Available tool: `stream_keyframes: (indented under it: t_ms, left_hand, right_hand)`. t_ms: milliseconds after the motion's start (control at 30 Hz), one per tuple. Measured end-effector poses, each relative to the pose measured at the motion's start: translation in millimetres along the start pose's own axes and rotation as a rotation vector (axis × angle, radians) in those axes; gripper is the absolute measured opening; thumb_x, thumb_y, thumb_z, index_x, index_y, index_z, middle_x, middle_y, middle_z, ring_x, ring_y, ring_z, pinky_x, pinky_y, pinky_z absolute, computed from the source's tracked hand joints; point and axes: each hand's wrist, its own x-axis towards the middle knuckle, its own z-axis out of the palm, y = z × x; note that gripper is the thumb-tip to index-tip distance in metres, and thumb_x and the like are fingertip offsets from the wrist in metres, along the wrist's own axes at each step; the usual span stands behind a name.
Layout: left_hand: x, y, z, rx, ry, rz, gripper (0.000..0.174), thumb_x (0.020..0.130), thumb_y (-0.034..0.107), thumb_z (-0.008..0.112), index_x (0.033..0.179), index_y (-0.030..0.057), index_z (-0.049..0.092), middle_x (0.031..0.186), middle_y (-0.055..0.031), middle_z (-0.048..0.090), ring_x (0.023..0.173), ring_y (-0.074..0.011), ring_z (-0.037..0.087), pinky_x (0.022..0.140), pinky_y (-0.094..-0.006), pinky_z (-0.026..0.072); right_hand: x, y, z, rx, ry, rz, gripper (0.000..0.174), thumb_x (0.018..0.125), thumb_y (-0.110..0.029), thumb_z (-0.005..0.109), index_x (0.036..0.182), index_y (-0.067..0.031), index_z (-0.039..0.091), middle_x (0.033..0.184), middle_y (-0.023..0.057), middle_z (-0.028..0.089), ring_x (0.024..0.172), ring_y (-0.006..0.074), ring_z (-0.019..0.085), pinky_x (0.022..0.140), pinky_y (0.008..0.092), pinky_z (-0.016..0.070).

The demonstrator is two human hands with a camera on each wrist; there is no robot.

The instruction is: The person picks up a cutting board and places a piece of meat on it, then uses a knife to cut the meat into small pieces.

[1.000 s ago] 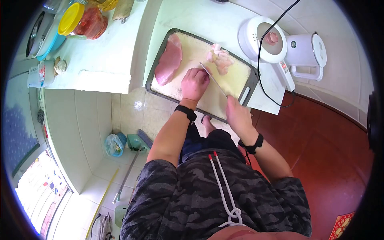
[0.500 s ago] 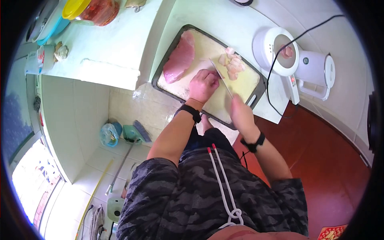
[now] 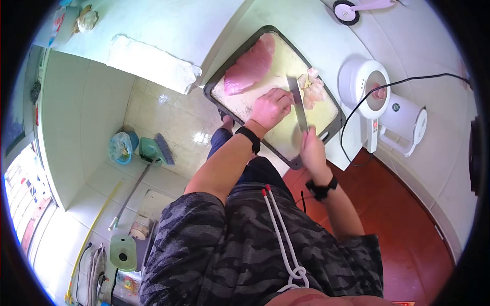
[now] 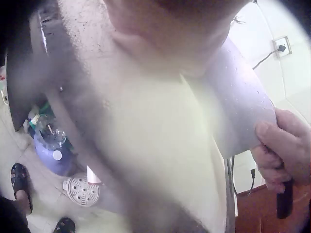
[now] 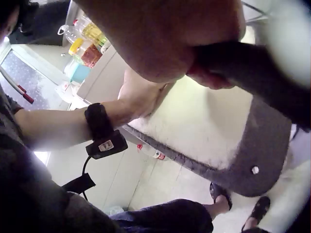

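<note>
My right hand (image 3: 313,153) grips the black handle (image 4: 285,199) of a cleaver (image 4: 238,104). Its broad blade crosses the dark-rimmed cutting board (image 3: 279,133), with wet drops on the face in the left wrist view. Just left of the blade, my left hand (image 3: 271,109) lies on the board with fingers curled over a small piece of meat, mostly hidden under them. A large slab of pink raw meat (image 3: 250,66) lies at the board's far left. Cut pale pink meat pieces (image 3: 312,91) are heaped right of the blade.
A white round electric pot (image 3: 360,86) and a white kettle (image 3: 406,120) stand right of the board. A black cord (image 3: 403,81) loops past the pot toward the board's right corner. On the left, a raised white counter (image 3: 163,35) ends close to the board.
The head view has turned, so board and hands appear farther right. The cleaver's blade now shows more of its broad face beside the left hand. The slab stays in its place on the board.
</note>
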Motion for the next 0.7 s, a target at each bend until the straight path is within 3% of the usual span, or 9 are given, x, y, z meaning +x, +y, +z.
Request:
stream_keyframes:
  t_ms: [100,167,300,500,567,700]
  left_hand:
    - [-4,-2,3,0.028,-0.012,0.005,0.012,0.068,0.006,0.072,0.078,0.0122,0.068,0.092,0.0004,0.067,0.088,-0.0189,0.066,0.072,-0.0307,0.0561]
    - [-5,-2,2,0.014,-0.003,-0.011,0.013,0.068,0.006,0.072,0.078,0.0126,0.069,0.092,0.0009,0.067,0.088,-0.0185,0.066,0.072,-0.0304,0.0561]
    - [-2,-6,1,0.037,0.029,-0.002,0.014,0.067,0.006,0.071,0.078,0.0139,0.070,0.090,0.0022,0.067,0.087,-0.0173,0.066,0.072,-0.0298,0.0560]
    - [-2,-6,1,0.010,0.029,0.009,0.013,0.066,0.006,0.071,0.077,0.0143,0.070,0.091,0.0029,0.068,0.087,-0.0179,0.066,0.071,-0.0305,0.0558]
    - [-3,-8,1,0.005,0.014,0.025,0.013,0.067,0.006,0.071,0.077,0.0140,0.070,0.091,0.0025,0.068,0.087,-0.0182,0.066,0.071,-0.0307,0.0558]
    - [-6,-8,0,0.018,-0.025,0.075,0.013,0.067,0.006,0.071,0.078,0.0123,0.070,0.091,0.0008,0.068,0.087,-0.0193,0.066,0.072,-0.0314,0.0557]
  right_hand:
    - [-9,10,3,-0.008,-0.109,0.140,0.022,0.102,-0.020,0.049,0.105,0.0012,0.047,0.076,0.0272,0.063,0.072,0.0476,0.063,0.061,0.0569,0.0469]
    - [27,2,7,-0.009,0.053,-0.072,0.022,0.102,-0.020,0.048,0.105,0.0013,0.047,0.074,0.0270,0.063,0.071,0.0479,0.063,0.060,0.0572,0.0469]
    - [74,-32,1,-0.001,0.116,-0.135,0.022,0.103,-0.021,0.048,0.104,0.0011,0.047,0.072,0.0267,0.062,0.069,0.0476,0.063,0.061,0.0576,0.0472]
    - [-6,3,2,-0.016,0.007,0.003,0.023,0.103,-0.021,0.047,0.107,0.0018,0.047,0.073,0.0268,0.063,0.069,0.0475,0.063,0.062,0.0578,0.0474]
    - [-5,9,4,0.006,-0.031,0.054,0.024,0.103,-0.021,0.047,0.108,0.0022,0.047,0.074,0.0268,0.064,0.069,0.0474,0.063,0.062,0.0576,0.0475]
    - [71,-26,7,-0.013,0.160,-0.170,0.026,0.102,-0.020,0.047,0.112,0.0038,0.048,0.073,0.0265,0.065,0.067,0.0466,0.063,0.061,0.0559,0.0487]
